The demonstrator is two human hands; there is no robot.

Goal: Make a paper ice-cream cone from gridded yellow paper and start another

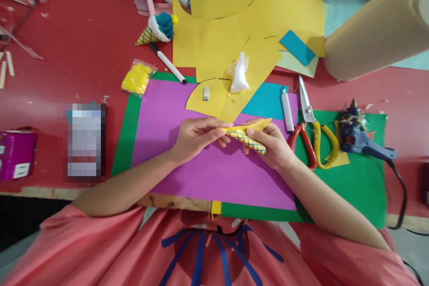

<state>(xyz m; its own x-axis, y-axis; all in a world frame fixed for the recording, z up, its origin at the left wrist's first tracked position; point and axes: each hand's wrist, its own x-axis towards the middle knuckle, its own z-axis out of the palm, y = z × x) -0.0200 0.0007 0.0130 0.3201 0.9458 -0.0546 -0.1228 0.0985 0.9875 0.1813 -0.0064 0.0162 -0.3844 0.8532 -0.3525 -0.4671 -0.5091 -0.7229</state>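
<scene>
Between both hands is a small yellow foam sheet [250, 137] with a blue criss-cross pattern, rolled into a cone shape. My left hand [198, 137] pinches its left tip between thumb and fingers. At the wider right end, my right hand [272, 142] grips the roll, its thumb resting on the patterned side. A plain yellow flap stands up along the top edge. Beneath the hands lies a purple sheet [214, 178]. Just beyond them rests a yellow cut piece [201, 103] with a small white cap-like item [206, 94] on it.
Scissors [310, 116] and a blue glue gun [365, 144] lie to the right. A finished ice-cream cone pen [161, 27], a marker [170, 66] and a bag of yellow pompoms [137, 77] are at upper left. A cardboard roll [372, 31] lies upper right, a phone [84, 140] left.
</scene>
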